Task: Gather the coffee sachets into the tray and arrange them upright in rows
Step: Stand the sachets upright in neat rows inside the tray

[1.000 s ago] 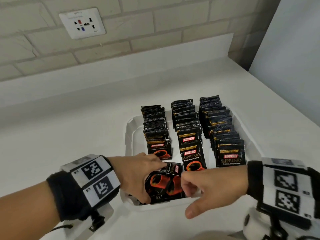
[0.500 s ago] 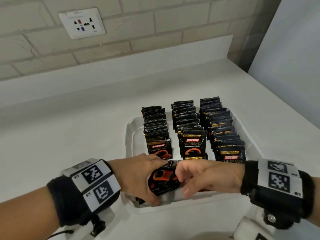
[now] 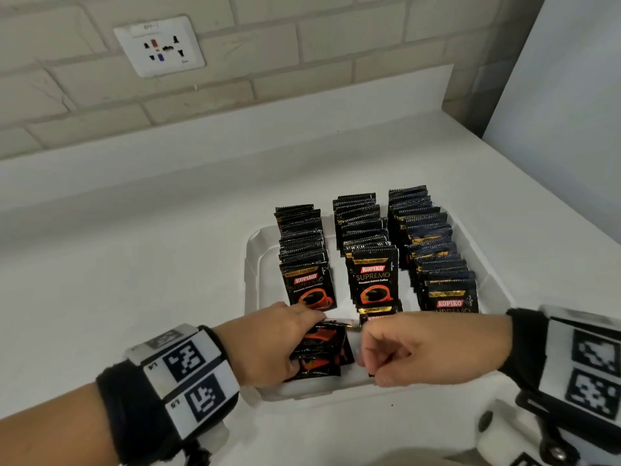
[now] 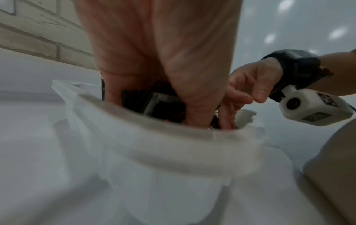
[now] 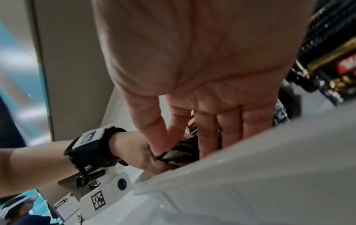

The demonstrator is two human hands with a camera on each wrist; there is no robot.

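Table [image 3: 141,280]: white, fills the head view; open room at frame left and right of the tray, wall upstand behind.

Tray [image 3: 255,274]: white, shallow-walled, centre-right of the head view. Low rim all round; near rim at lower centre, just under both hands. Free floor only in the near strip and in the narrow lanes between rows.

Standing rows [image 3: 371,250]: three files of black coffee sachets on edge, running from tray centre toward the top of the frame. Judged light and easily toppled; a knock to a front sachet could fell a row.

Loose sachets [image 3: 319,351]: small flat bundle, lower centre, lying at the near end of the tray. Judged light, thin, glossy and slippery, pliable but creasable; best pinched at the crimped edge, or squared as a bundle by its sides.

Left hand [image 3: 268,344]: fingers curled around the bundle, gripping it.

Right hand [image 3: 426,348]: thumb and forefinger pinched on the bundle's near corner in the right wrist view, other fingers extended.
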